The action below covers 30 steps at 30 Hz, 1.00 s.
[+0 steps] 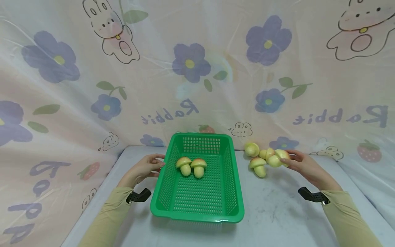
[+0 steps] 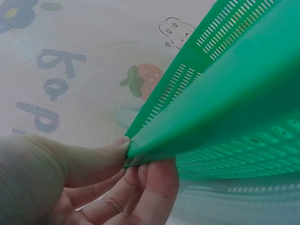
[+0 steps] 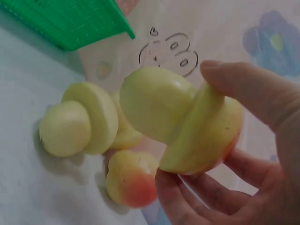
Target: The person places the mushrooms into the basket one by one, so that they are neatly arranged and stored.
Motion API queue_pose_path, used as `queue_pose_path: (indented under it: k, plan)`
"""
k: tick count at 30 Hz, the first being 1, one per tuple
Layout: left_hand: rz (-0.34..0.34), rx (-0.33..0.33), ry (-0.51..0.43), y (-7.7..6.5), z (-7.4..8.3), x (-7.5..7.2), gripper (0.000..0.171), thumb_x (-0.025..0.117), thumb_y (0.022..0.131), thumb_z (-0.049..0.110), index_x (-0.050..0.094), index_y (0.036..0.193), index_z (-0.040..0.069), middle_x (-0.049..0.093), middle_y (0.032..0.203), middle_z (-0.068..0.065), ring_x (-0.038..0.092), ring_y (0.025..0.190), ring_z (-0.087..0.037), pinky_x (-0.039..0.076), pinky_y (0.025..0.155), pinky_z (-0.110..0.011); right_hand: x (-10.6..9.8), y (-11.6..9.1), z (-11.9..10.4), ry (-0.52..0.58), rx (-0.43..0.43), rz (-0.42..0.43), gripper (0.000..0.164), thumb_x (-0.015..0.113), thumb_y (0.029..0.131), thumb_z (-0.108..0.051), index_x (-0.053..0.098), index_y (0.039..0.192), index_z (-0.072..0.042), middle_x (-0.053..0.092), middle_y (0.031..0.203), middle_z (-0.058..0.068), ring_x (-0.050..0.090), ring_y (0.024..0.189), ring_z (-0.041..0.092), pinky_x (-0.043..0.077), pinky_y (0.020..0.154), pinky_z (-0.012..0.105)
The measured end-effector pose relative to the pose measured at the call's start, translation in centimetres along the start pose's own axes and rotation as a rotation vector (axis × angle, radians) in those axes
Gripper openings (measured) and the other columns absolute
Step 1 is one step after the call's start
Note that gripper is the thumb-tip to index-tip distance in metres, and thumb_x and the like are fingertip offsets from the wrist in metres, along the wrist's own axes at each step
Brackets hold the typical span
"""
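Observation:
My left hand (image 1: 146,168) pinches the left rim of a green plastic basket (image 1: 197,218), thumb above and fingers below, as the left wrist view shows. Inside the basket lie two toy mushrooms (image 1: 184,166), side by side toward its left, with pale stems and reddish-tan caps. On the right, my right hand (image 1: 303,166) grips another toy mushroom (image 3: 201,131) by its cap between thumb and fingers; the stem points away from the palm. Close beside and behind it in the right wrist view are a pale mushroom (image 3: 65,126) and a yellow one with a red patch (image 3: 133,178).
The loose mushrooms (image 1: 258,167) cluster on the white table (image 1: 268,212) right of the basket, near its back edge. A patterned curtain (image 1: 216,103) with flowers and rabbits hangs right behind the table. Black wrist straps (image 1: 139,196) sit on both sleeves.

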<state>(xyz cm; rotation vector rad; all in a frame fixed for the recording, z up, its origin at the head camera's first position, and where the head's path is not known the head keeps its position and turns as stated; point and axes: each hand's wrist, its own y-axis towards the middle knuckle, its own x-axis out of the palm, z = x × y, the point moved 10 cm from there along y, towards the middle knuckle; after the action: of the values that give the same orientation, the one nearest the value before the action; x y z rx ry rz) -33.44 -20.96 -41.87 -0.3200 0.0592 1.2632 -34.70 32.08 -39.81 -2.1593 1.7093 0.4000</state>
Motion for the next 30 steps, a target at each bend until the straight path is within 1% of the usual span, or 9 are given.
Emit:
queue_pose_path:
  k: [3,7,9,12,17,20,24,27,30]
  plan:
    - [-0.001,0.0,-0.002,0.0,0.1,0.0,0.046,0.058,0.097,0.014,0.043,0.139,0.004,0.061,0.101,-0.012,0.062,0.083,-0.022,0.056,0.074,-0.035,0.6,0.0,-1.2,-0.034,-0.006,-0.012,0.082,0.062,0.094,-0.039,0.018,0.15,0.001,0.032,0.143,0.027,0.05,0.113,0.013,0.045,0.096,0.034]
    - [-0.011,0.002,0.003,-0.1,0.2,0.1,0.047,0.058,0.097,0.014,0.042,0.139,0.002,0.061,0.101,-0.011,0.062,0.082,-0.022,0.056,0.073,-0.035,1.4,0.2,-2.9,-0.059,-0.026,-0.02,0.081,0.063,0.092,-0.041,0.022,0.149,-0.001,0.03,0.145,0.026,0.04,0.126,0.033,0.036,0.102,0.05]
    - [-0.013,0.003,0.005,-0.2,0.2,0.1,0.047,0.058,0.097,0.015,0.041,0.139,0.002,0.061,0.1,-0.011,0.062,0.082,-0.021,0.056,0.073,-0.034,1.8,0.3,-3.7,-0.057,-0.043,-0.024,0.078,0.064,0.092,-0.04,0.026,0.148,-0.002,0.031,0.144,0.025,0.035,0.128,0.038,0.033,0.102,0.054]
    - [-0.017,0.009,0.008,-0.2,0.3,0.1,0.048,0.058,0.098,0.015,0.041,0.139,0.001,0.061,0.1,-0.011,0.062,0.081,-0.021,0.056,0.072,-0.033,2.4,0.6,-4.9,-0.038,-0.072,-0.036,0.074,0.065,0.092,-0.036,0.028,0.147,-0.003,0.032,0.143,0.023,0.032,0.13,0.039,0.029,0.103,0.057]
    - [-0.007,0.006,0.002,-0.1,0.2,0.1,0.046,0.058,0.098,0.014,0.042,0.139,0.002,0.061,0.1,-0.012,0.062,0.081,-0.022,0.056,0.072,-0.034,3.2,0.8,-6.5,-0.014,-0.103,-0.059,0.072,0.065,0.093,-0.032,0.027,0.147,-0.002,0.034,0.143,0.022,0.032,0.131,0.037,0.028,0.104,0.056]
    - [-0.008,0.004,-0.006,0.0,0.2,0.1,0.045,0.058,0.098,0.013,0.043,0.138,0.003,0.062,0.1,-0.012,0.063,0.082,-0.022,0.056,0.072,-0.035,3.6,0.9,-7.2,-0.011,-0.118,-0.069,0.07,0.065,0.093,-0.031,0.029,0.146,-0.003,0.035,0.141,0.021,0.033,0.129,0.036,0.031,0.102,0.053]
    - [-0.014,0.01,-0.008,0.0,0.3,0.1,0.045,0.057,0.098,0.014,0.041,0.139,0.001,0.062,0.101,-0.012,0.063,0.083,-0.022,0.056,0.073,-0.036,4.3,1.3,-8.1,-0.004,-0.139,-0.078,0.065,0.066,0.093,-0.028,0.034,0.144,-0.006,0.039,0.138,0.017,0.039,0.123,0.03,0.037,0.096,0.042]
    - [0.0,-0.005,-0.007,0.0,0.2,0.0,0.044,0.058,0.098,0.013,0.043,0.138,0.003,0.062,0.101,-0.012,0.063,0.083,-0.023,0.056,0.073,-0.036,5.0,1.7,-8.9,-0.011,-0.161,-0.086,0.062,0.067,0.092,-0.027,0.038,0.142,-0.007,0.042,0.136,0.014,0.043,0.12,0.026,0.042,0.091,0.034]
    - [-0.005,-0.002,0.001,0.0,0.2,0.1,0.044,0.057,0.098,0.013,0.042,0.138,0.002,0.061,0.102,-0.013,0.063,0.083,-0.023,0.056,0.073,-0.035,5.8,1.9,-9.9,-0.005,-0.189,-0.104,0.06,0.069,0.09,-0.026,0.041,0.14,-0.008,0.046,0.134,0.013,0.046,0.118,0.026,0.047,0.087,0.031]
